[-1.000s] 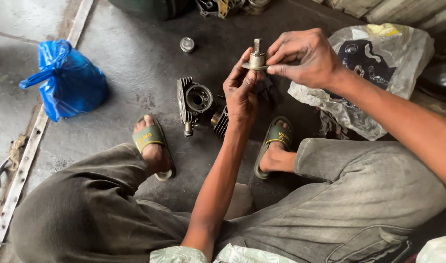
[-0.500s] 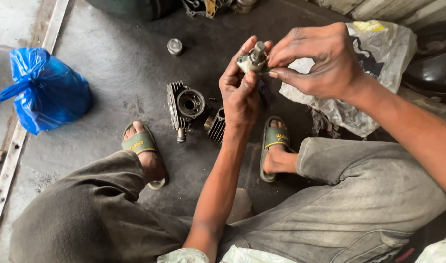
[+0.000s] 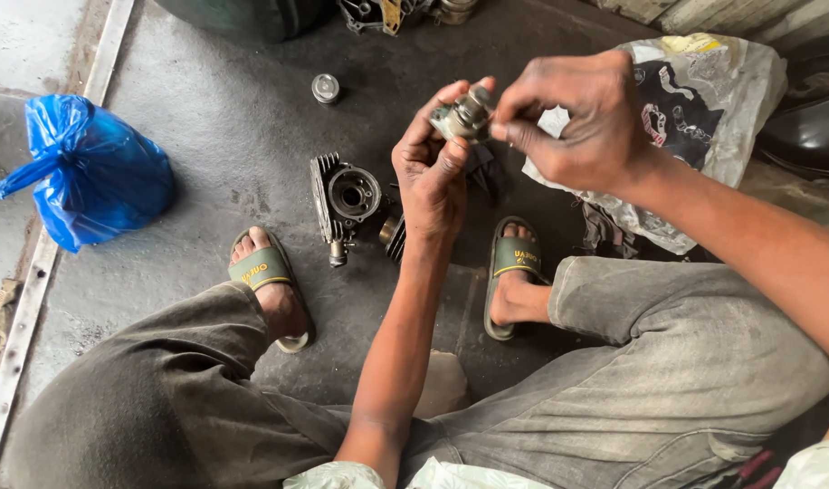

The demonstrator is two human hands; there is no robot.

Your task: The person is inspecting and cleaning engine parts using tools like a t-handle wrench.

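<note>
My left hand [image 3: 433,172] is raised in front of me and grips a small metal engine part [image 3: 460,113] with a round grey top. My right hand [image 3: 582,118] comes in from the right, its fingertips pinched on the top of that same part. Below the hands, on the dark floor between my feet, lies a finned metal cylinder block [image 3: 342,199] with a round bore. A second finned piece [image 3: 395,237] rests just right of it, partly hidden by my left wrist.
A tied blue plastic bag [image 3: 93,172] sits at the left by a metal rail [image 3: 34,290]. A small round metal cap [image 3: 325,88] lies on the floor. A crumpled printed plastic bag [image 3: 704,100] is at the right. My sandalled feet [image 3: 270,272] flank the parts.
The view has shifted, so the floor items sit further left and lower. My right hand has closed in over the top of the small part; my left hand keeps its grip.
</note>
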